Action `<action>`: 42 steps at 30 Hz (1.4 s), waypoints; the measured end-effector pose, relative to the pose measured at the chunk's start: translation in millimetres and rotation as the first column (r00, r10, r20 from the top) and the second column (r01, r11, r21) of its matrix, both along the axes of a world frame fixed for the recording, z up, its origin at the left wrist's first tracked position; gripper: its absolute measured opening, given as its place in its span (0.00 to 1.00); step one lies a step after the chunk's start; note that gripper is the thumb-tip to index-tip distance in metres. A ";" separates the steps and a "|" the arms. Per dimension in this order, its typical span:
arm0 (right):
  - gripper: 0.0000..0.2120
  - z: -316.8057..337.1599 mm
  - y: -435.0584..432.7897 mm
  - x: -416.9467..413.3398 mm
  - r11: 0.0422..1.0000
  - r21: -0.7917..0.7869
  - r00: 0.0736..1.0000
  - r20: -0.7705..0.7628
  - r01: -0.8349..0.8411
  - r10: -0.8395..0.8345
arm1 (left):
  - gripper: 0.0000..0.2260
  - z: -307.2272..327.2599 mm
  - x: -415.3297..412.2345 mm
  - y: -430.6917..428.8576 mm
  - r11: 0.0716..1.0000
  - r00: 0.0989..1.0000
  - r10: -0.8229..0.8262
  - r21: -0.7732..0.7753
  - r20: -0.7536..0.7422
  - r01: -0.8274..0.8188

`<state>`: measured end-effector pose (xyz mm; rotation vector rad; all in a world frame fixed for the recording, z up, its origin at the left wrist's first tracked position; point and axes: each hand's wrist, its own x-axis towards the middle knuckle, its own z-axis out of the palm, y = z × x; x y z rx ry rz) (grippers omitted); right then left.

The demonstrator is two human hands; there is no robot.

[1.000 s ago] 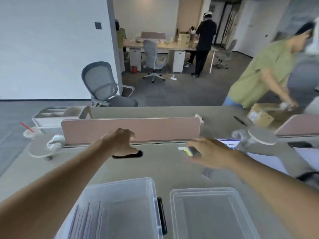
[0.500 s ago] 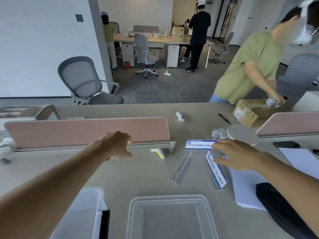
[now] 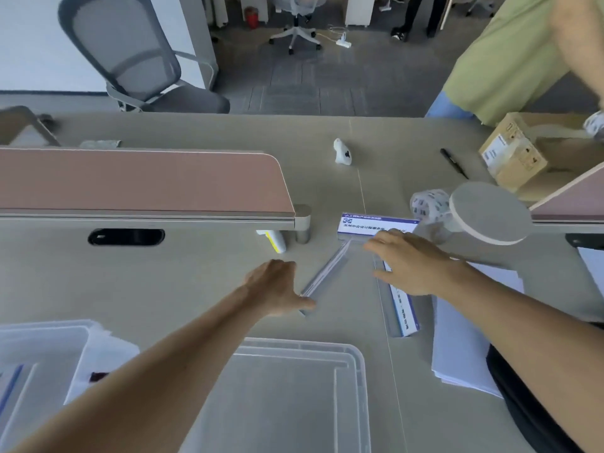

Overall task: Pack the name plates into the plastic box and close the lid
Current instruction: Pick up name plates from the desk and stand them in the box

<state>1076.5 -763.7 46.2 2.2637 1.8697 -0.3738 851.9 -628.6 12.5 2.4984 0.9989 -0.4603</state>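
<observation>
Near the middle of the bench lie three name plates: a clear one set diagonally, a blue-and-white one standing at the far side, and a third running toward the viewer on the right. At the near end of the diagonal plate, the left hand has its thumb against the plate's end and its fingers spread; nothing is lifted. Above the third plate the right hand is open, palm down, its fingertips reaching close to the standing plate; whether it touches either plate is unclear. Closer to the viewer lies the clear lid, flat on the bench, and the plastic box sits at the lower left edge with some plates already inside. White papers lie to the right, under the right forearm. Farther off a pink divider crosses the bench.
</observation>
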 end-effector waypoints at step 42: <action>0.13 147.2 32.5 -61.9 0.572 0.559 0.612 -0.781 0.600 0.122 | 0.13 220.4 -74.8 71.8 0.958 0.495 0.204 -0.069 0.845 -0.277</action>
